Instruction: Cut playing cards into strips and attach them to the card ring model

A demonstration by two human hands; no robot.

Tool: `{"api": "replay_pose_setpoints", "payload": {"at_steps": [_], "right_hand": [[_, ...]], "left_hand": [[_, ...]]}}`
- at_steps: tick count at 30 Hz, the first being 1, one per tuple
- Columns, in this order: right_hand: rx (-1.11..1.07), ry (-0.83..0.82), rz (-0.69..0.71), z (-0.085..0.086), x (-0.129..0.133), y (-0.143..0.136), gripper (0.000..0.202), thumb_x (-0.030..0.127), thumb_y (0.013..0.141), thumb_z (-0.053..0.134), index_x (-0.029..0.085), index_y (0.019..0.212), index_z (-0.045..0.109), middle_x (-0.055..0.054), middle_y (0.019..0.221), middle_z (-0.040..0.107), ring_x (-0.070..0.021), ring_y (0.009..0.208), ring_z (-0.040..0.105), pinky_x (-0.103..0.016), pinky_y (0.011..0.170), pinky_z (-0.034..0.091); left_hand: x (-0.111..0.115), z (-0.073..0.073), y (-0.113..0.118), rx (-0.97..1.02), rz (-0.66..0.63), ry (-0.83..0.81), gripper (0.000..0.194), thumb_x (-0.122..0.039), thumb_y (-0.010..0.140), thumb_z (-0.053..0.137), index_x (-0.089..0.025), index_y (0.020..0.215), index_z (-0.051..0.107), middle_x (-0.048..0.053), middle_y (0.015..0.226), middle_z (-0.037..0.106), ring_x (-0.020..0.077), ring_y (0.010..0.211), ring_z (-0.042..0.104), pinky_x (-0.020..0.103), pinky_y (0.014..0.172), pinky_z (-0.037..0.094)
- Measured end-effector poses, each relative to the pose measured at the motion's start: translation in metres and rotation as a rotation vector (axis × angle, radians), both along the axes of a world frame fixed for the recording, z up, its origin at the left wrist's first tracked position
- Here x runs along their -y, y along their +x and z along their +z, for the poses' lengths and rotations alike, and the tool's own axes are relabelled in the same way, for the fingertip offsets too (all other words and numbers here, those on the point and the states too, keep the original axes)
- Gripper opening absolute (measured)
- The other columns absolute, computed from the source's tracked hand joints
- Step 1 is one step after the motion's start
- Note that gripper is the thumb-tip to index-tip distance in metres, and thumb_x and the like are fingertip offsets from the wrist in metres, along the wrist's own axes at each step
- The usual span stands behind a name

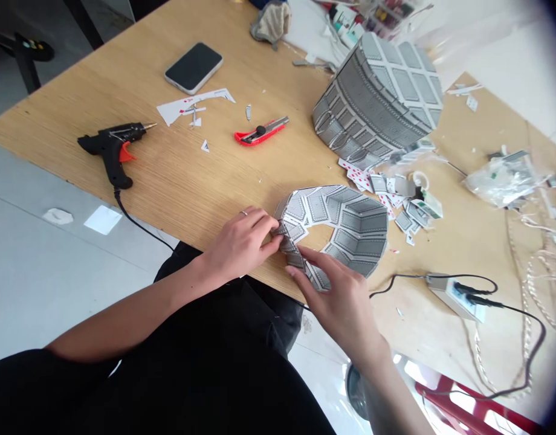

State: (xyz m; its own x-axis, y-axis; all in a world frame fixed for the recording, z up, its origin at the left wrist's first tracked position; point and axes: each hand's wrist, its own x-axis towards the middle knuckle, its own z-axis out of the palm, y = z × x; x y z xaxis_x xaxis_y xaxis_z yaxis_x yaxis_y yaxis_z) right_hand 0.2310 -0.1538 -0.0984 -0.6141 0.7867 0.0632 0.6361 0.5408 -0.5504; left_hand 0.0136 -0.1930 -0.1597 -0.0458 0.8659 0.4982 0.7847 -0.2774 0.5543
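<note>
A ring-shaped bowl of grey patterned playing cards [362, 226] rests at the table's front edge, with an opening in its base through which wood shows. My left hand [242, 241], with a ring on one finger, pinches the left end of its wall between thumb and fingers. Just to the right, my right hand [341, 296] grips the near wall, thumb outside and index finger over the rim. Behind the bowl stands a larger round structure [373, 103] covered in the same cards, tilted in this view.
On the wooden table [187, 163] lie a black glue gun [110, 148], a phone [194, 67], a red cutter [260, 131] and card scraps [187, 107]. Loose cards [411, 214], a power strip [457, 296] with black cables and a plastic bag [504, 178] are at the right.
</note>
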Motion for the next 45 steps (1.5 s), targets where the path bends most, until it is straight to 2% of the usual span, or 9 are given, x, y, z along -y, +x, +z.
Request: {"api": "replay_pose_setpoints", "payload": {"at_steps": [14, 21, 25, 28, 31, 34, 37, 40, 45], "right_hand": [[0.032, 0.043, 0.024, -0.017, -0.003, 0.008, 0.032, 0.013, 0.109, 0.051, 0.02, 0.133, 0.071, -0.011, 0.116, 0.08, -0.0264, 0.104, 0.077, -0.036, 0.087, 0.061], [0.066, 0.166, 0.071, -0.023, -0.015, 0.026, 0.046, -0.003, 0.102, 0.045, 0.021, 0.129, 0.074, -0.009, 0.112, 0.08, -0.0264, 0.105, 0.074, -0.042, 0.094, 0.059], [0.027, 0.236, 0.096, -0.028, -0.011, 0.034, 0.046, -0.004, 0.103, 0.044, 0.019, 0.131, 0.072, -0.011, 0.117, 0.08, -0.0279, 0.111, 0.073, -0.046, 0.095, 0.061], [-0.024, 0.275, 0.064, -0.026, -0.003, 0.04, 0.032, 0.012, 0.109, 0.056, 0.019, 0.138, 0.068, -0.012, 0.119, 0.08, -0.0306, 0.119, 0.072, -0.052, 0.103, 0.059], [-0.137, 0.319, -0.036, -0.022, 0.002, 0.05, 0.038, 0.025, 0.106, 0.07, 0.021, 0.143, 0.064, -0.011, 0.12, 0.08, -0.0312, 0.124, 0.071, -0.057, 0.113, 0.056], [-0.285, 0.409, -0.227, -0.025, 0.001, 0.066, 0.026, 0.02, 0.103, 0.073, 0.023, 0.129, 0.072, -0.008, 0.112, 0.081, -0.028, 0.118, 0.075, -0.054, 0.114, 0.057], [-0.404, 0.425, -0.547, -0.042, -0.006, 0.08, 0.008, 0.024, 0.104, 0.07, 0.023, 0.106, 0.077, -0.007, 0.102, 0.081, -0.0263, 0.106, 0.077, -0.047, 0.1, 0.061], [-0.565, 0.317, -0.854, -0.067, -0.014, 0.087, 0.021, 0.04, 0.105, 0.067, 0.02, 0.105, 0.075, -0.009, 0.103, 0.079, -0.0242, 0.097, 0.076, -0.044, 0.092, 0.061], [-0.707, 0.316, -0.997, -0.093, -0.023, 0.085, 0.036, 0.049, 0.103, 0.068, 0.018, 0.12, 0.065, -0.015, 0.119, 0.072, -0.0223, 0.102, 0.073, -0.039, 0.085, 0.062]], "left_hand": [[-0.009, -0.001, 0.014, -0.06, 0.055, 0.021, 0.012, -0.014, 0.096, 0.068, -0.021, 0.093, 0.06, 0.003, 0.087, 0.071, 0.0202, 0.084, 0.07, 0.033, 0.077, 0.058], [0.005, 0.011, -0.004, -0.129, -0.058, -0.035, 0.01, -0.024, 0.102, 0.072, -0.021, 0.105, 0.063, 0.004, 0.093, 0.073, 0.0228, 0.089, 0.073, 0.037, 0.081, 0.06], [0.004, 0.005, -0.019, -0.109, -0.058, -0.034, 0.007, -0.024, 0.103, 0.071, -0.02, 0.106, 0.066, 0.005, 0.094, 0.074, 0.0207, 0.088, 0.073, 0.035, 0.081, 0.061], [0.0, -0.002, -0.024, -0.045, -0.054, -0.09, 0.005, -0.023, 0.103, 0.07, -0.02, 0.106, 0.067, 0.005, 0.097, 0.075, 0.0195, 0.089, 0.074, 0.032, 0.081, 0.061], [-0.002, -0.005, -0.025, 0.015, -0.052, -0.163, 0.005, -0.024, 0.103, 0.068, -0.02, 0.106, 0.069, 0.005, 0.099, 0.075, 0.0181, 0.089, 0.073, 0.03, 0.081, 0.059], [-0.003, -0.002, -0.027, 0.078, -0.046, -0.226, 0.007, -0.023, 0.103, 0.066, -0.02, 0.098, 0.069, 0.003, 0.093, 0.075, 0.0159, 0.082, 0.07, 0.028, 0.078, 0.056], [-0.002, 0.002, -0.032, 0.199, -0.01, -0.301, 0.018, -0.029, 0.103, 0.066, -0.02, 0.086, 0.066, -0.001, 0.08, 0.07, 0.0138, 0.072, 0.063, 0.027, 0.072, 0.05], [0.0, 0.003, -0.037, 0.354, 0.001, -0.376, 0.035, -0.037, 0.106, 0.063, -0.02, 0.075, 0.061, -0.003, 0.068, 0.06, 0.0124, 0.063, 0.055, 0.027, 0.064, 0.044], [0.001, 0.0, -0.042, 0.473, -0.059, -0.414, 0.049, -0.04, 0.109, 0.059, -0.021, 0.065, 0.053, -0.002, 0.065, 0.057, 0.013, 0.063, 0.054, 0.028, 0.066, 0.044]]}}
